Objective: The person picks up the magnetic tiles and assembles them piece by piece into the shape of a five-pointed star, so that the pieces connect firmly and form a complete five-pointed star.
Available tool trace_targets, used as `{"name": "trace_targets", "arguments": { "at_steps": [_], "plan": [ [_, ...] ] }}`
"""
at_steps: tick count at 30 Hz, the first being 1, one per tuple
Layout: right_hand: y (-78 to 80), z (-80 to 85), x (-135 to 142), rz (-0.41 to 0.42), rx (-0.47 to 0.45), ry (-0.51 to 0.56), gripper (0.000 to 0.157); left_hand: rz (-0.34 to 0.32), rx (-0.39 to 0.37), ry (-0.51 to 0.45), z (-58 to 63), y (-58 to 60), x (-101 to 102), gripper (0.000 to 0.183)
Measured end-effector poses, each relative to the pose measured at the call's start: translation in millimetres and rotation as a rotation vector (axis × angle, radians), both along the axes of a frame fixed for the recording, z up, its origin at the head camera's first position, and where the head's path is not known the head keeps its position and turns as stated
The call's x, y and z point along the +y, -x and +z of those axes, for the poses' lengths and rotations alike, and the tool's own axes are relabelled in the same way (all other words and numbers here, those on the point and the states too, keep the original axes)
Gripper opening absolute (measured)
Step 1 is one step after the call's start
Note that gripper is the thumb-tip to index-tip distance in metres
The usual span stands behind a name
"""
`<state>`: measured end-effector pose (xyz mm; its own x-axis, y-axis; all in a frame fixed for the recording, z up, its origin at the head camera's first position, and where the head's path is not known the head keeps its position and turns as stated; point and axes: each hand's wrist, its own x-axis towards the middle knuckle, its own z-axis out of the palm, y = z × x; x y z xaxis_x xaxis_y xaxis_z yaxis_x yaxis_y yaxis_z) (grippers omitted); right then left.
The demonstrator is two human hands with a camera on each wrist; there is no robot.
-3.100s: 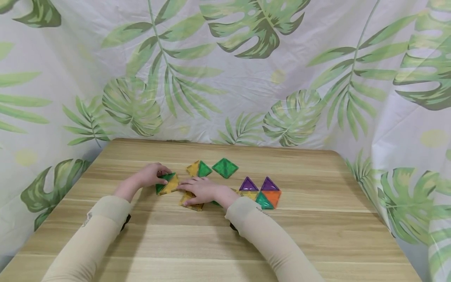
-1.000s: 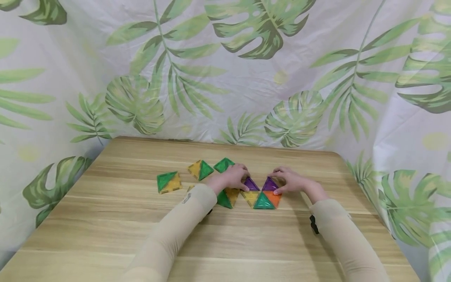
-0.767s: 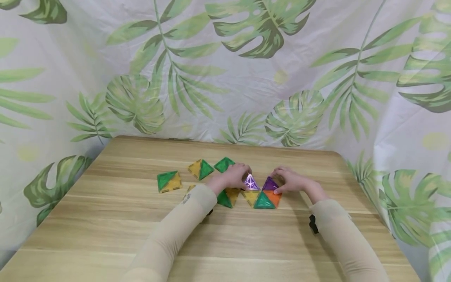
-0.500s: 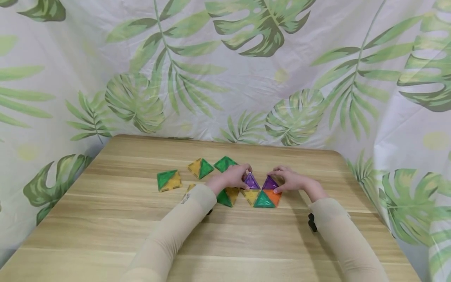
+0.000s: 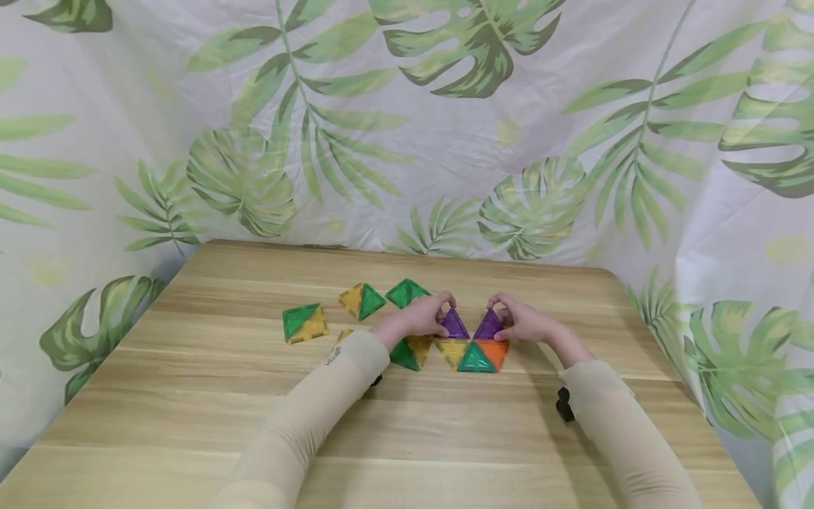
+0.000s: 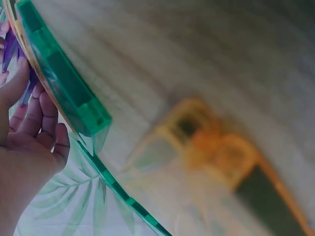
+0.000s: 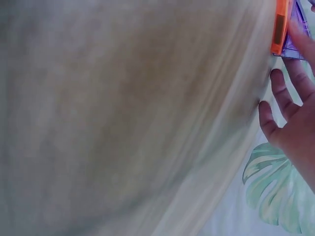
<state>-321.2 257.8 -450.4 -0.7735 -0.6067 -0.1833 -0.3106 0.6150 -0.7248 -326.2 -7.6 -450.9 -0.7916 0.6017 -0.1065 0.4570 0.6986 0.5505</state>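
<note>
My left hand (image 5: 416, 317) pinches the left purple triangular magnetic tile (image 5: 454, 326), fingers at its top point and thumb near its base. Likewise, my right hand (image 5: 526, 323) pinches the right purple triangular tile (image 5: 487, 326). Both purple tiles appear tilted up from their lower edges. Along those edges lie a yellow tile (image 5: 450, 350), a teal-green tile (image 5: 476, 359) and an orange tile (image 5: 496, 351), joined in a row. In the right wrist view, the orange tile (image 7: 280, 29) stands beside the purple one, close to the thumb.
A green-and-yellow pair (image 5: 305, 324) lies at the left, another pair (image 5: 362, 301) further back. Behind my left hand is a green pair (image 5: 405, 292). Green and yellow tiles (image 5: 407, 355) lie partly hidden under my left wrist. A leaf-print curtain (image 5: 439, 141) hangs behind the wooden table (image 5: 407, 438).
My left hand has moved right from the green-and-yellow pair to the left purple tile. My right hand has moved right to the other purple tile. Both purple tiles have tipped upward.
</note>
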Motion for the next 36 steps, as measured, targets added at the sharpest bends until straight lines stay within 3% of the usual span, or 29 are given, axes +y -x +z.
{"name": "trace_targets", "arguments": {
  "at_steps": [6, 11, 15, 21, 27, 36],
  "plan": [
    [-1.8, 0.6, 1.9, -0.044, -0.068, 0.053, 0.036, 0.022, -0.092, -0.085, 1.3, 1.1, -0.4, 0.038],
    [-4.2, 0.9, 7.4, -0.072, -0.121, 0.117, 0.036, 0.046, -0.166, -0.177, 1.2, 1.4, -0.5, 0.035],
    [-7.0, 3.5, 10.8, -0.083, -0.157, 0.145, 0.037, 0.027, -0.208, -0.233, 1.7, 1.2, 0.7, 0.033],
    [-7.4, 1.8, 9.3, -0.074, -0.198, 0.154, 0.040, -0.011, -0.238, -0.215, 4.2, -2.2, 5.2, 0.035],
    [-5.1, -2.8, 4.1, -0.044, -0.202, 0.158, 0.041, -0.040, -0.187, -0.135, 3.2, -2.2, 11.3, 0.039],
    [-1.5, -3.5, -4.3, -0.034, -0.148, 0.073, 0.035, -0.084, -0.108, -0.046, -0.8, -1.1, 18.1, 0.034]
  ]
}}
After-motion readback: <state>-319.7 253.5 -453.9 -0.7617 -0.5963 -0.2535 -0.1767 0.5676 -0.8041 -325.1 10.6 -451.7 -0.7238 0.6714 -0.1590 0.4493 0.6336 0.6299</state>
